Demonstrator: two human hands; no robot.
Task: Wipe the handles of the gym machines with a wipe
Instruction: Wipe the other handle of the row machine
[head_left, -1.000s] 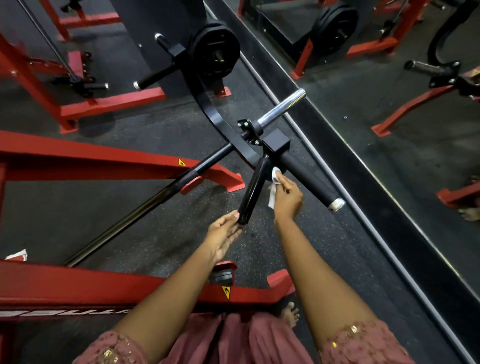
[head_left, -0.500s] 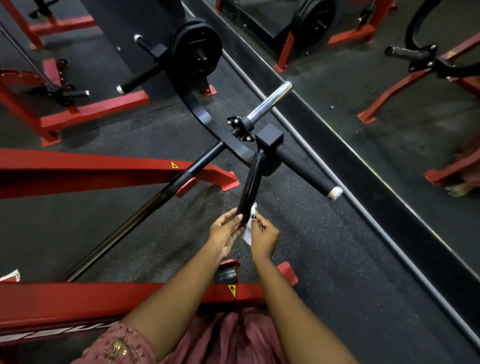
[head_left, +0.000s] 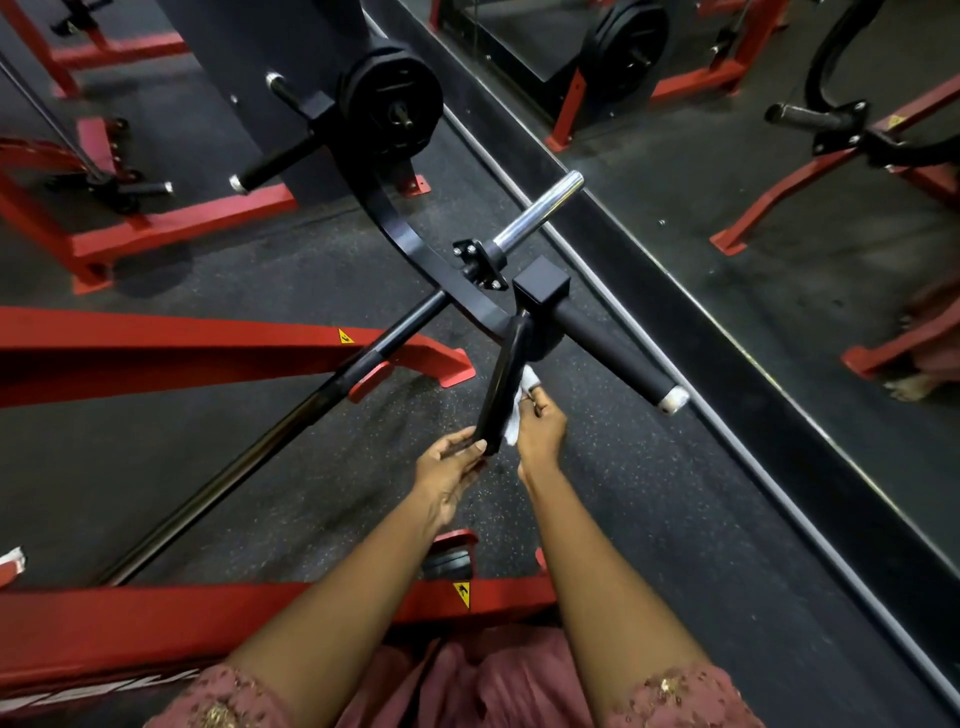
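The slim black metal handle (head_left: 501, 387), angled down from the black square block (head_left: 540, 288), is gripped at its lower end between the thumb and fingers of the left hand (head_left: 452, 470). A crumpled white wipe (head_left: 513, 423) is clasped in the curled fingers of the right hand (head_left: 540, 431) and pressed against the handle's right side, just above the left hand. A thicker black padded grip (head_left: 608, 348) is seen jutting out to the right.

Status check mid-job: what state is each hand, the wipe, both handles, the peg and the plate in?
left hand: grips the thin handle's lower end.
right hand: pinches the wipe against the thin handle.
wipe: crumpled, touching the thin handle's right side.
thin handle: gripped at its end.
thick handle: untouched.
chrome peg: bare, no plate loaded.
weight plate: mounted on the far arm.
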